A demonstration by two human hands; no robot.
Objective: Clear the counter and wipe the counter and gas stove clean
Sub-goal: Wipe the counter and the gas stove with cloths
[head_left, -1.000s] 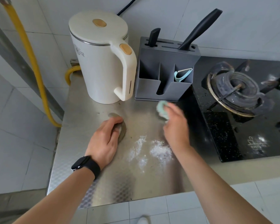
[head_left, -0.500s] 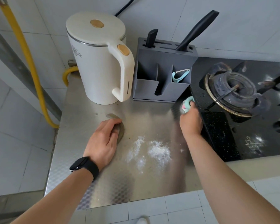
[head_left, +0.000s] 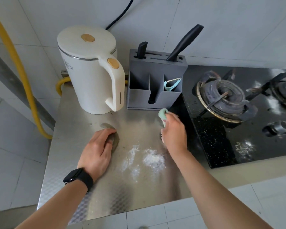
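A yellow hose (head_left: 23, 76) slants down the tiled wall (head_left: 238, 22) at left, with a black cable (head_left: 122, 14) behind.

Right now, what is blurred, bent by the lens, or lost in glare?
Head view: the wide lens bends the wall tile lines and leans the kettle; the right hand holding the cloth looks slightly motion-soft; the steel counter reflects dully; pale patches on the stove may be glare or powder.
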